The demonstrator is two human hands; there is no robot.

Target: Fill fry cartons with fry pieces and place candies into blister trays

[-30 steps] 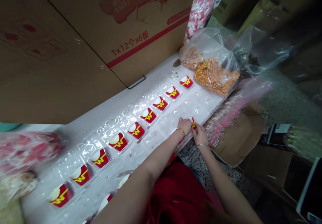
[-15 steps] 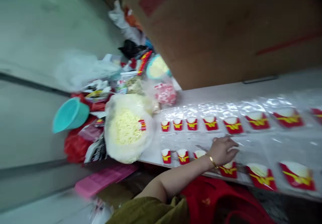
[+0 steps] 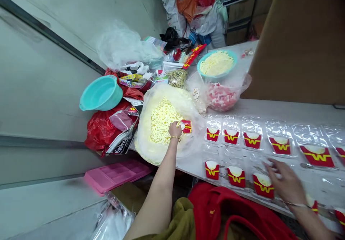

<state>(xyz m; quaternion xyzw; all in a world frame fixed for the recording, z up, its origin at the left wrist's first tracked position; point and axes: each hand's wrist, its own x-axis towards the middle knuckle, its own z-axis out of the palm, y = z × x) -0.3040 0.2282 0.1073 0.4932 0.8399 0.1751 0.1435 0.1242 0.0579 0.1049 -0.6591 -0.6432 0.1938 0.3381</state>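
Observation:
My left hand (image 3: 175, 129) is at a large clear plastic bag (image 3: 142, 139) filled with small pale yellow sticks (image 3: 161, 121). Its fingers are curled at the edge of the pile, and what they hold is hidden. Against those fingers lies a small red and yellow fries carton (image 3: 187, 126). My right hand (image 3: 288, 182) is over the table's front part, slightly blurred, with thumb and fingers apart. Beside it is a miniature red fries carton (image 3: 263, 186) with a yellow W. More such cartons stand in two rows, the back row on clear plastic blister trays (image 3: 252, 125).
Behind the big bag sit a bag of pink and white pieces (image 3: 222, 96) and a turquoise basin (image 3: 217, 65) of yellow sticks. An empty turquoise basin (image 3: 101, 94) rests on red bags at left. A pink tray (image 3: 118, 175) lies below. A large cardboard box (image 3: 302, 45) stands at right.
The view has swung left and sharpened. My left hand has moved from over the carton rows to the bag of yellow sticks. My right hand has come into view at the right.

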